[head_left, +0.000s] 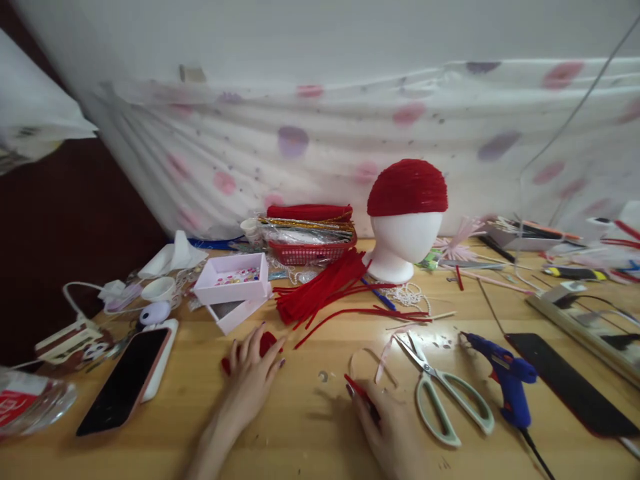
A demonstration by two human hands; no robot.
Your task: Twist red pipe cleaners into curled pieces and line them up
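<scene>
My left hand (253, 377) lies on the wooden table (300, 427) with its fingers spread over a small red woven piece (266, 343), pressing it down. Closed in a pinch, my right hand (387, 427) grips a thin red stick-like thing (354, 387) whose tip pokes out toward the left. A bundle of red pipe cleaners (325, 287) lies just beyond both hands. Behind it stands a white foam head (405, 243) wearing a red cap (407, 187).
Scissors (443, 390) and a blue glue gun (503, 377) lie right of my right hand. A phone (127, 380) is at the left, a pink box (233, 283) behind it, a red basket (310, 252) at the back. A dark mat (570, 383) lies at the right.
</scene>
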